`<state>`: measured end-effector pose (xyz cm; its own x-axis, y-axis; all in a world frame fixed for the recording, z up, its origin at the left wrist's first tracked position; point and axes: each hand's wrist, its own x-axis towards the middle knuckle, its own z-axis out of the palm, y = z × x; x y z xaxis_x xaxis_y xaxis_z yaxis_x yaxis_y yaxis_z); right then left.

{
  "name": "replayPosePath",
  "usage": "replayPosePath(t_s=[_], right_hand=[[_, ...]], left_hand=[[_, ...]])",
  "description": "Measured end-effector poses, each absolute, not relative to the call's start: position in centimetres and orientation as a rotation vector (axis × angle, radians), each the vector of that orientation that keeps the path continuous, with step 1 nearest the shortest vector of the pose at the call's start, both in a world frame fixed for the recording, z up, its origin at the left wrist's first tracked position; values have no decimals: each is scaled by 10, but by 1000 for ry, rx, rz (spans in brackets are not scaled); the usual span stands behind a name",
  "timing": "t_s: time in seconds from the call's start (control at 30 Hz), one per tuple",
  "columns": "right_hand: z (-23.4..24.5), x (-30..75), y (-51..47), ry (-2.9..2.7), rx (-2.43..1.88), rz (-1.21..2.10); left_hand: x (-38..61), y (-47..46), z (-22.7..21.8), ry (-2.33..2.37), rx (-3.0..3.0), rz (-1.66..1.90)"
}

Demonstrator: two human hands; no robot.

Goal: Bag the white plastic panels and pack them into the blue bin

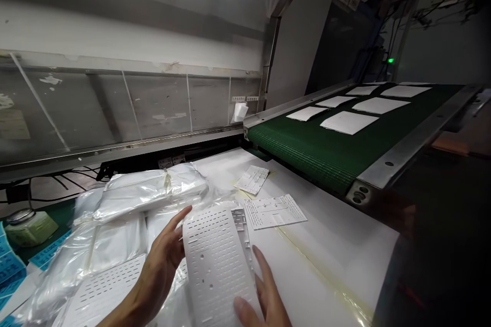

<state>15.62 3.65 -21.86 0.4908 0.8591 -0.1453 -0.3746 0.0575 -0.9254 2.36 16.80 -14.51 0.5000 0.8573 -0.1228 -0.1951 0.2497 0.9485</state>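
Both hands on a white perforated plastic panel, held up tilted over the bagged stock, long axis pointing away from the person, slots across most of its face, some denser moulded detail along the far right edge. Left hand spread, fingers up along the panel's left edge, palm side against it, no pinch visible. Right hand spread too, thumb on the near face at the lower edge, fingers out past the right edge, so panel sits between the two hands.

Under and left of the hands: clear plastic film bags, taped, holding white stock. Second perforated panel lies lower left, just under the left forearm, partly in film. Two flat slotted white sheets on the white work table, one further off, one nearer, close to the held panel but not touching it. Yellowish tape residue runs along the table.

Beyond: green conveyor belt with steel side rail, white rectangular sheets spaced on it. Left side: jar with metal lid and blue labels
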Motion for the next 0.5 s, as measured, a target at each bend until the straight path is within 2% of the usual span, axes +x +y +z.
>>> replayPosePath(t_s=[0.23,0.5], right_hand=[[-207,197,48,-803,-1250,929],[-194,206,52,-852,-1360,742]], left_hand=[[39,175,-137,865,1126,932],[51,161,-148,757,1350,792]])
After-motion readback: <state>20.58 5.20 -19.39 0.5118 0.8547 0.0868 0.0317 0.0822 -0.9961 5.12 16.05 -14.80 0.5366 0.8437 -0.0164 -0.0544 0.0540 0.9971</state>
